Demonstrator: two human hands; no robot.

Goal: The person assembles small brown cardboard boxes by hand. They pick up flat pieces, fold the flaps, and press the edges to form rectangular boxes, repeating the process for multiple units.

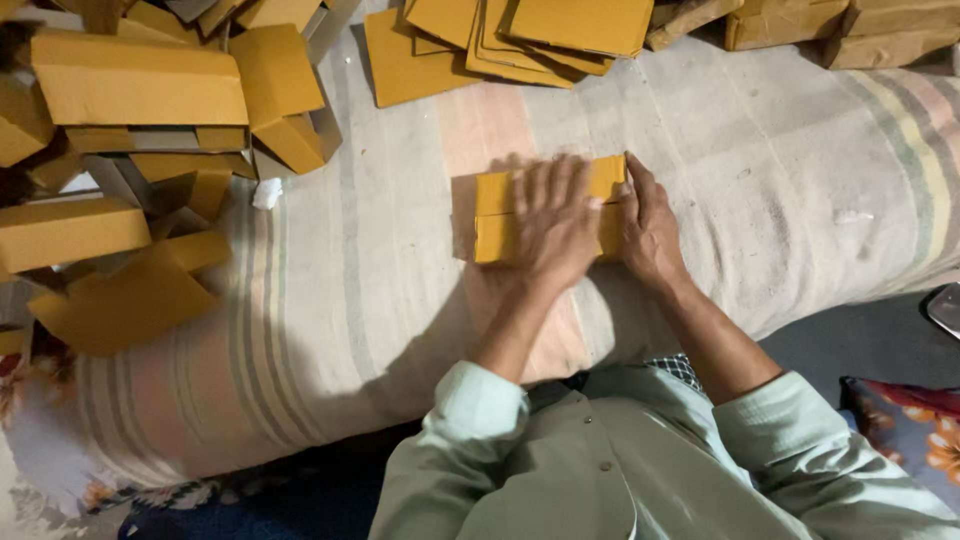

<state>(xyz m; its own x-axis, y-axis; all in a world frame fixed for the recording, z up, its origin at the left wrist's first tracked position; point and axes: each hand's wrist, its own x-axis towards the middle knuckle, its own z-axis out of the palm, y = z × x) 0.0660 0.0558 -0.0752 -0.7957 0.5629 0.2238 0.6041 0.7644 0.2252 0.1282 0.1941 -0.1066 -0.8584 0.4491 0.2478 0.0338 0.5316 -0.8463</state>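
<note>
A flat yellow-brown cardboard piece (492, 215), folded along a middle crease, lies on the striped cloth (380, 300). My left hand (552, 225) presses flat on top of it, fingers spread and blurred by motion. At the card's right end, my right hand (648, 228) rests with fingers against the edge, holding it down. Most of the card's middle is hidden under my hands.
A heap of folded yellow-brown boxes (135, 90) fills the left side. A stack of flat cardboard blanks (520, 35) lies at the top centre, with more boxes (860, 30) top right. A floral cushion (915, 430) and a dark object (945, 308) sit at the right.
</note>
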